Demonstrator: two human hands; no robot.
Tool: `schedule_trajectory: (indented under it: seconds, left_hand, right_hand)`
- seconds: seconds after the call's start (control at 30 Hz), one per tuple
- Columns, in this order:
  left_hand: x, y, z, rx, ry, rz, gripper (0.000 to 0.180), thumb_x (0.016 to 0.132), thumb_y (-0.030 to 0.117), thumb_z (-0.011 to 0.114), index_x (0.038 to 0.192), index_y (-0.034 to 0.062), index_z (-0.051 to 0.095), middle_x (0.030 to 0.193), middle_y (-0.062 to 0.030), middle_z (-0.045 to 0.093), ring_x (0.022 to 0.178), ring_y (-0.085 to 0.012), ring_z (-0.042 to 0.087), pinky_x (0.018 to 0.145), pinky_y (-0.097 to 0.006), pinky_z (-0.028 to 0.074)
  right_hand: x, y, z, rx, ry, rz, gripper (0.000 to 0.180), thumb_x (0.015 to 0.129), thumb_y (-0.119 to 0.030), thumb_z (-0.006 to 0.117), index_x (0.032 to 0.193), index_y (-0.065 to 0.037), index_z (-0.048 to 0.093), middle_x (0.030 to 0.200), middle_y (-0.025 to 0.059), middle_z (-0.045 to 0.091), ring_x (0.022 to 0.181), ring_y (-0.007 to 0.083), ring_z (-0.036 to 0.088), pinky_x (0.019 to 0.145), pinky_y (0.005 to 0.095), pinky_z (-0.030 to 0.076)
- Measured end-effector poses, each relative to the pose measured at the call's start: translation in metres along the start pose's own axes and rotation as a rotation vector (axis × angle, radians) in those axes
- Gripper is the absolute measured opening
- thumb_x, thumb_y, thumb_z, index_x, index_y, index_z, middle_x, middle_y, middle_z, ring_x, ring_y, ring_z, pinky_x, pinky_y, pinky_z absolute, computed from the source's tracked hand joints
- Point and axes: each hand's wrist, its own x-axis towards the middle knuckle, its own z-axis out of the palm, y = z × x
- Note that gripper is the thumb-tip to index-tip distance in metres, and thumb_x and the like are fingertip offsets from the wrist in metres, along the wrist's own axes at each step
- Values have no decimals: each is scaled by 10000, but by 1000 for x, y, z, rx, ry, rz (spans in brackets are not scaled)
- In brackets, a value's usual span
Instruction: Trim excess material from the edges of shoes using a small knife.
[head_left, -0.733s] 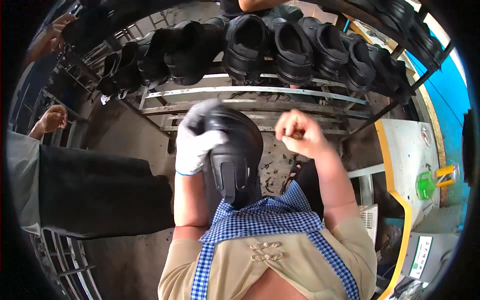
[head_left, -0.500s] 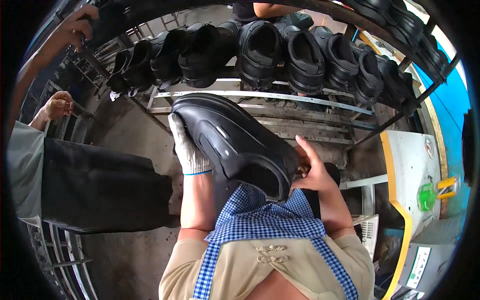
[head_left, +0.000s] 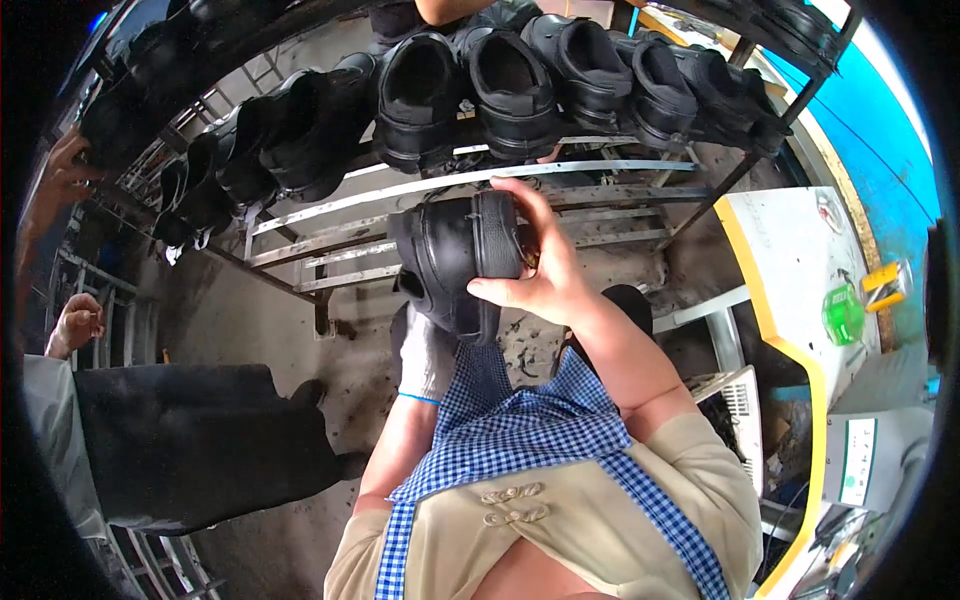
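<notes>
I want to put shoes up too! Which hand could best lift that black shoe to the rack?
Probably the right hand: bare, it grips the black shoe just below the rack. The gloved left hand sits lower, under the shoe.

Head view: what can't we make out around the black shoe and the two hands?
- Left hand, white glove: fingertips hidden behind the black shoe.
- Right hand: palm turned away; small item at the fingers too small to identify.
- Shoe opening: faces away.
- Rack ends: dark, bent at the fisheye rim.
- Co-worker's hand: blurred.
</notes>
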Motion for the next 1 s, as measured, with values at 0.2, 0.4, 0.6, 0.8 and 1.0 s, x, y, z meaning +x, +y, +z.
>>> schedule_trajectory:
  seconds: [0.2, 0.4, 0.6, 0.8, 1.0]
  left_hand:
    - [-20, 75, 44, 228, -264, 356, 560, 1001, 450, 424, 1181, -56, 580, 1117, -163, 635, 1054, -254, 604, 928, -394, 484]
    - [-23, 77, 68, 128, -327, -63, 547, 844, 293, 707, 1255, -29, 545, 1112, -130, 658, 968, -203, 657, 855, -329, 544]
    - [-32, 60, 74, 310, -312, 240, 416, 938, 216, 608, 1275, -19, 541, 1151, -110, 637, 985, -156, 624, 872, -295, 509]
    - [-33, 57, 73, 635, -306, 474, 295, 946, 105, 552, 1217, -4, 594, 1122, -88, 657, 976, -206, 635, 864, -320, 504]
    - [-33, 49, 77, 887, -229, 846, 198, 869, 21, 644, 1063, 5, 678, 974, -133, 707, 881, -249, 689, 782, -340, 534]
  right_hand:
    - [-1, 6, -9, -270, -191, -17, 1010, 608, -130, 891, 1449, -65, 335, 1293, 127, 528, 1178, 239, 554, 1008, 384, 451]
    - [7, 3, -19, -42, -313, 53, 1047, 570, -252, 927, 1442, -48, 387, 1329, 151, 521, 1218, 271, 538, 1045, 401, 418]
    - [9, -26, -19, -536, -196, -319, 582, 680, -61, 852, 1221, -100, 640, 1081, 72, 568, 869, 151, 643, 630, 287, 578]
    - [13, -40, -13, -853, -240, -573, 218, 772, -122, 757, 981, -104, 702, 878, 16, 602, 614, 179, 633, 513, 299, 524]
    - [12, -54, -6, -1150, -353, -592, 103, 784, -91, 725, 845, -56, 650, 828, 15, 617, 598, 140, 621, 462, 278, 496]
